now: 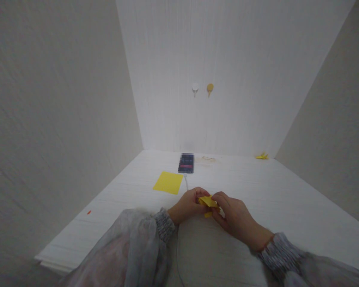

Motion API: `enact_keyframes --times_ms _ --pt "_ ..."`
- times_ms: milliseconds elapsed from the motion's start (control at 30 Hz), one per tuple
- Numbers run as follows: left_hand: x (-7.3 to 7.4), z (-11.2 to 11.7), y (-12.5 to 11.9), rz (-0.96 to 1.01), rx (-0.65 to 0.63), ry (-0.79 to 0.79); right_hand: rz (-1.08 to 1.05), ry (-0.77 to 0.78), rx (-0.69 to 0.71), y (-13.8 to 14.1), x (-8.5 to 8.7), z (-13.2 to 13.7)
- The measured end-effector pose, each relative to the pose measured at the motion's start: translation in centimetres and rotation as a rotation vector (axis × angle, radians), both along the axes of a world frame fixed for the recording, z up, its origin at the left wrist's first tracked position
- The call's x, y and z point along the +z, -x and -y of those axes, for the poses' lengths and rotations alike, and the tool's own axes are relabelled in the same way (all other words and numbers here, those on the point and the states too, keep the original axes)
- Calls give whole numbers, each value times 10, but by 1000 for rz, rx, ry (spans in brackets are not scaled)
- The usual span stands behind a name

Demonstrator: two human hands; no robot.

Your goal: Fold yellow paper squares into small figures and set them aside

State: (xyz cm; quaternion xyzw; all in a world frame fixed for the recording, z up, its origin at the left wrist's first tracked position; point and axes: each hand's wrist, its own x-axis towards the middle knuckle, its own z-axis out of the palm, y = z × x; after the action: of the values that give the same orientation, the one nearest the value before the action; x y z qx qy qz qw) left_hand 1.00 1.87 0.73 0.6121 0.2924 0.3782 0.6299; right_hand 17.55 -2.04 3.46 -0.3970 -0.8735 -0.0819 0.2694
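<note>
A small piece of folded yellow paper (pixel 208 201) is held between my two hands above the white table. My left hand (pixel 189 204) grips its left side, with the fingers closed on the edge. On the other side, my right hand (pixel 235 213) pinches the paper's right part between thumb and fingers. Several folded layers show, and a yellow flap hangs below. The fingers hide part of the paper. A flat square sheet of yellow paper (pixel 168 182) lies on the table, beyond my left hand and to its left.
A phone (pixel 186 163) lies near the back wall, with a white cable (pixel 179 255) running toward me under my left arm. A folded yellow paper figure (pixel 262 156) rests at the back right. Two hooks, one white (pixel 195 87) and one yellow (pixel 210 88), are on the wall.
</note>
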Motion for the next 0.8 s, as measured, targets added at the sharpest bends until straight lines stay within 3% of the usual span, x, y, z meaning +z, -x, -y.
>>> enact_keyframes --times_ms 200,433,667,800 --pt "-5 2 -1 -74 -14 -161 -57 168 -13 4 -5 -3" --pt "-2 2 -2 -137 54 -224 -315 122 24 4 -9 -10" --pt "-2 4 -2 -205 61 -261 -114 130 -41 8 -9 -7" --pt "-2 4 -1 -215 54 -248 -340 227 50 7 -10 -14"
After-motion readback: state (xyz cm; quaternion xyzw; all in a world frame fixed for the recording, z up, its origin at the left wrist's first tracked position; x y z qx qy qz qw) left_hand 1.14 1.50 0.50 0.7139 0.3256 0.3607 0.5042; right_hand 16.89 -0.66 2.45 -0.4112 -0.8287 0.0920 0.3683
